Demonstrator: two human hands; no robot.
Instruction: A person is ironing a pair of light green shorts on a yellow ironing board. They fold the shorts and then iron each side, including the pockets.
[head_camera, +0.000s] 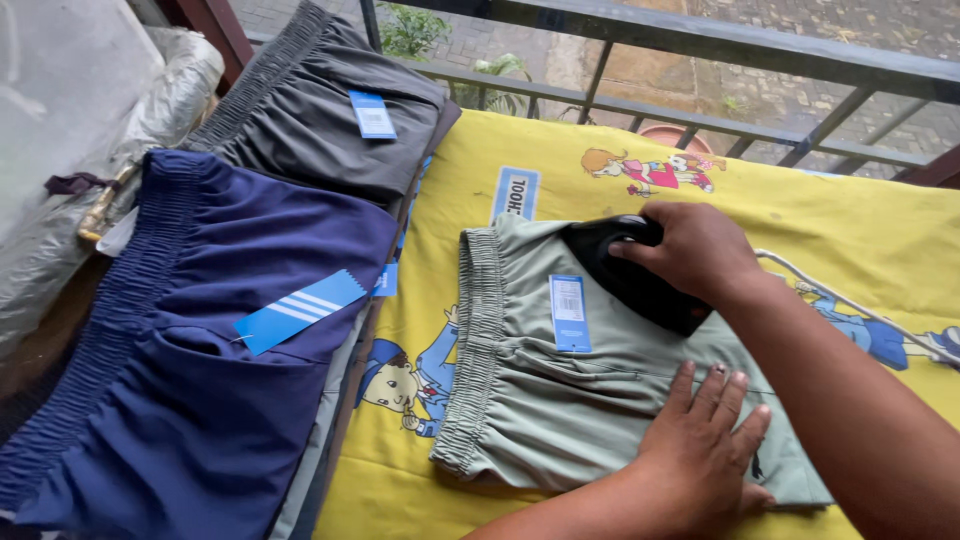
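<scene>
Under both hands, pale green shorts (560, 390), creased.

Pale green fabric shorts (560, 390) with gathered elastic waistband lie flat on my yellow sheet; black clothes iron (630, 275) rests on them.

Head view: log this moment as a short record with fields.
surface: yellow cartoon-print cloth
garment in hand: pale green shorts, laid flat, elastic waistband to the left, blue tag on it
right hand: grips the black iron resting on the shorts
left hand: pressed flat, fingers spread, on the shorts' near edge
iron cord: trails off to the right
stack at left: navy shorts nearest, dark grey shorts behind, both tagged
background: metal railing
</scene>
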